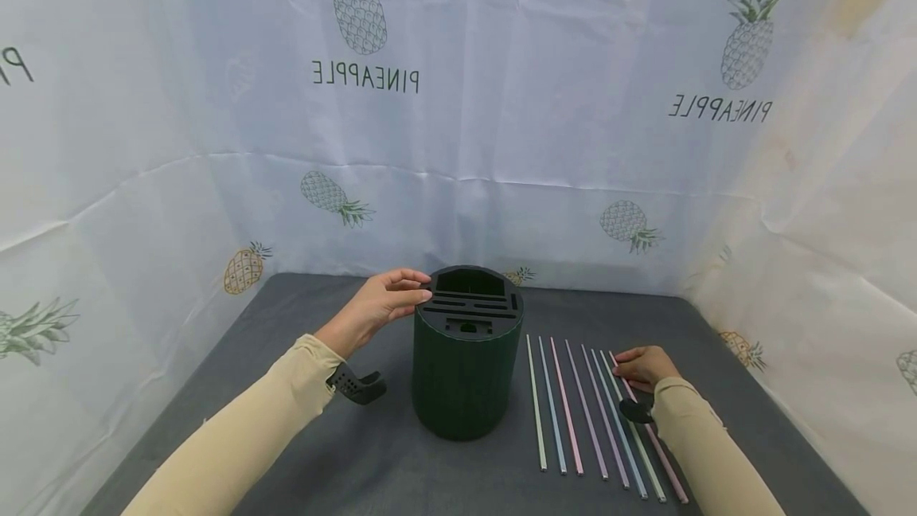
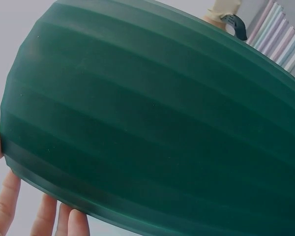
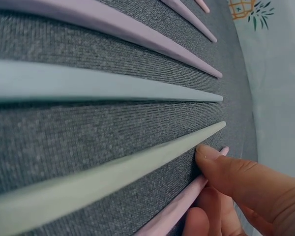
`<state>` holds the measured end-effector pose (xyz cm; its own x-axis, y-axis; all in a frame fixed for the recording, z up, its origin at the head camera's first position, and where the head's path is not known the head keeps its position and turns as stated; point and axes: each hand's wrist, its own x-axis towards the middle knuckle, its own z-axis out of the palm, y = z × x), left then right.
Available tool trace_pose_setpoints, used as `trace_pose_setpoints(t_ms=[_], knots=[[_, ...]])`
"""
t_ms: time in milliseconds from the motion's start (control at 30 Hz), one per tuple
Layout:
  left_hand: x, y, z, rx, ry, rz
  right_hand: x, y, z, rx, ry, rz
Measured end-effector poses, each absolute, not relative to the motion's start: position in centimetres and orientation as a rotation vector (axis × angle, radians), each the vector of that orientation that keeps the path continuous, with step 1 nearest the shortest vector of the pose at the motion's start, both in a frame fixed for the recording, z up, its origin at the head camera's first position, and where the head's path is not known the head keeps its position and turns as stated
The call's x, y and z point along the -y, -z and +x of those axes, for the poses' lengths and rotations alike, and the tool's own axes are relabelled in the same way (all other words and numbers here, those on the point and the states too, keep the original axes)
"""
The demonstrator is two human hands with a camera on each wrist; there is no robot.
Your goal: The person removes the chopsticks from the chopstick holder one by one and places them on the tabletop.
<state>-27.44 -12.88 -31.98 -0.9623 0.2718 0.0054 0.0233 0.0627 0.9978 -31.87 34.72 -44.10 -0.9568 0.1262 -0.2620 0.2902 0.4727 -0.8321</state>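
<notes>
A dark green round knife block (image 1: 466,373) with a slotted black top (image 1: 469,305) stands upright on the grey tabletop. My left hand (image 1: 380,305) touches the left of its rim with fairly straight fingers; in the left wrist view its fingertips (image 2: 44,211) lie along the green wall. To the block's right, several pastel chopsticks lie apart in a row. My right hand (image 1: 648,369) pinches the far end of the outermost pink chopstick (image 3: 184,196) between thumb and fingers. Beside it lies a pale green chopstick (image 3: 113,174), close to the thumb tip.
Further left in the row are a blue chopstick (image 3: 108,83) and a purple chopstick (image 3: 128,29). A white curtain with pineapple prints (image 1: 516,126) encloses the table at the back and both sides. Each wrist wears a dark band (image 1: 356,385).
</notes>
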Motion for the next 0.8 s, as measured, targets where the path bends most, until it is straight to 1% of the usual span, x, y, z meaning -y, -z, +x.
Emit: trace_pose_setpoints(t_ms=[467, 800], knots=[[13.00, 31.96, -27.58, -2.154, -2.004, 0.316, -34.75, 44.08, -32.04, -2.572, 1.458, 0.389], [13.30, 32.04, -27.70, -2.145, -1.991, 0.341, -34.65, 43.62, -31.76, -2.545, 1.462, 0.346]])
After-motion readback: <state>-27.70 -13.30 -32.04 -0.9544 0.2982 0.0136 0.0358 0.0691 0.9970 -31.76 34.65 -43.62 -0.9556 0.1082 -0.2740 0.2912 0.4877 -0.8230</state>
